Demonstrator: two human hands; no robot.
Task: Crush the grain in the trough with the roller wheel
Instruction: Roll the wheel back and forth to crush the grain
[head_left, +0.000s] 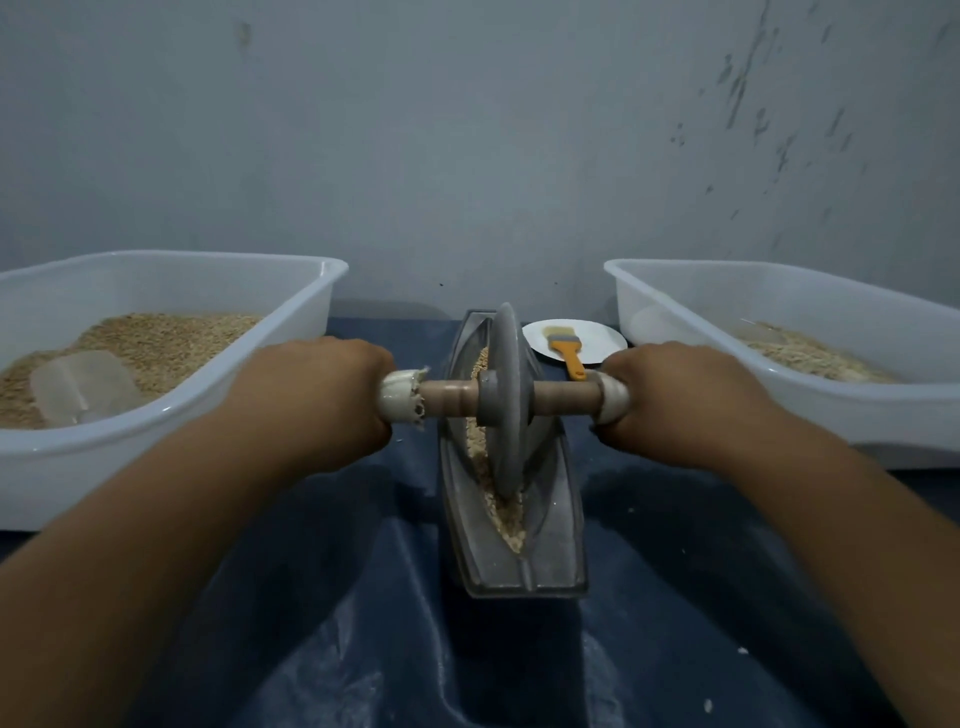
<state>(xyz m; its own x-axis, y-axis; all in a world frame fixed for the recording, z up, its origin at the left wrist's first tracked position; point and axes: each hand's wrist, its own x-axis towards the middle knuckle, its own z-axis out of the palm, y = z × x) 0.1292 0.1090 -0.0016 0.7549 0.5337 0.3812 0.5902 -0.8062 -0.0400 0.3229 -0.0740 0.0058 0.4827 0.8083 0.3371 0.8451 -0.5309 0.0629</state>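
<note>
A grey boat-shaped trough (550, 551) lies lengthwise on the dark blue cloth in front of me, with pale grain (506, 522) along its groove. The grey roller wheel (506, 400) stands upright in the groove, toward the far half of the trough. A wooden axle (563, 397) runs through it, with white wrapping at both ends. My left hand (317, 392) grips the left end of the axle and my right hand (670, 397) grips the right end. Grain under the wheel is hidden.
A white tub (291, 322) at the left holds grain and a clear scoop (83, 387). A second white tub (810, 395) at the right holds paler crushed grain. Behind the trough a white plate (597, 338) carries an orange-handled brush (567, 353). A grey wall stands close behind.
</note>
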